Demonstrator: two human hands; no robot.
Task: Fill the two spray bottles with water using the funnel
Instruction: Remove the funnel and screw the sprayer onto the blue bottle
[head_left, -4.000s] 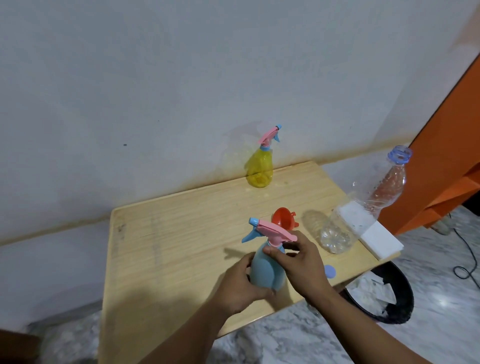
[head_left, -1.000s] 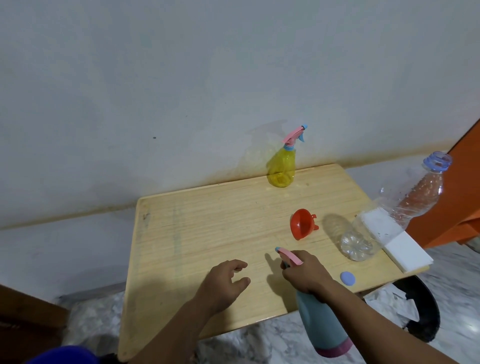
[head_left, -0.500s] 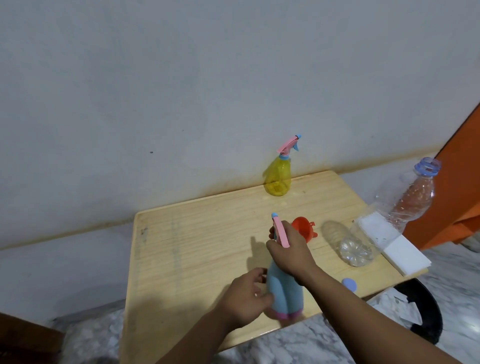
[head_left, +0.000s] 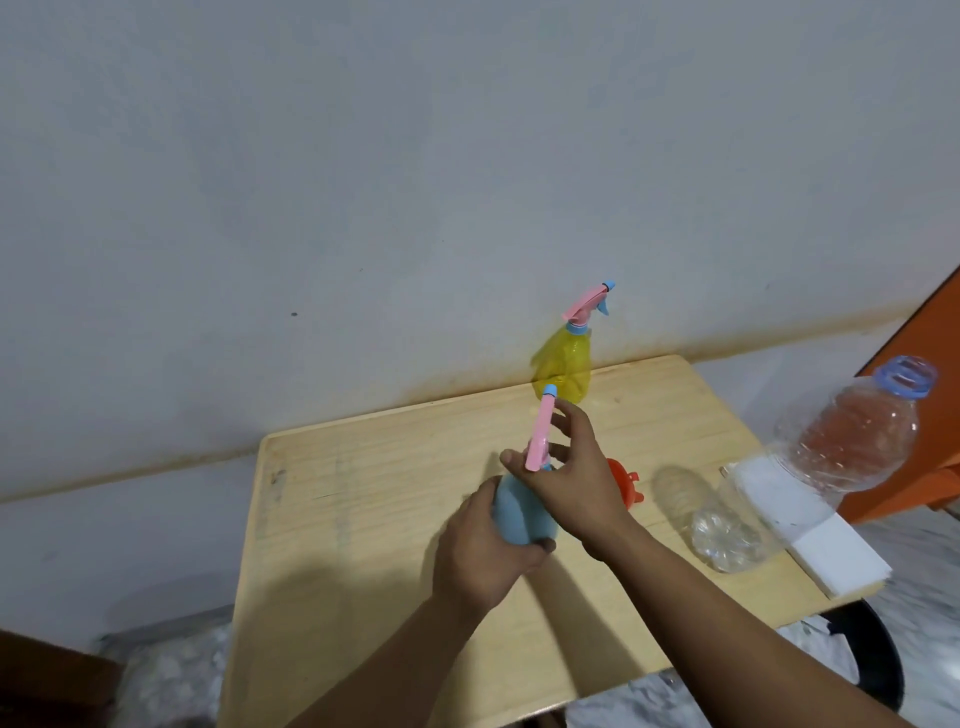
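Observation:
A blue spray bottle (head_left: 519, 514) with a pink trigger head (head_left: 540, 431) is held upright over the wooden table (head_left: 363, 519). My left hand (head_left: 483, 551) wraps its body from below. My right hand (head_left: 571, 478) grips the neck and pink head. A yellow spray bottle (head_left: 566, 366) with its pink head on stands at the table's back edge near the wall. The orange funnel (head_left: 626, 486) lies on the table, mostly hidden behind my right hand. A big clear plastic water bottle (head_left: 810, 467), uncapped, stands at the right.
A white rectangular block (head_left: 826, 551) lies at the table's right edge under the clear bottle. A black bin (head_left: 878, 660) sits on the floor below that corner. An orange panel (head_left: 935, 395) stands at far right. The grey wall is close behind the table.
The blue bottle rose from below the table's front edge to upright above the table. My left hand, free a second ago, now holds its body. The view tilted up.

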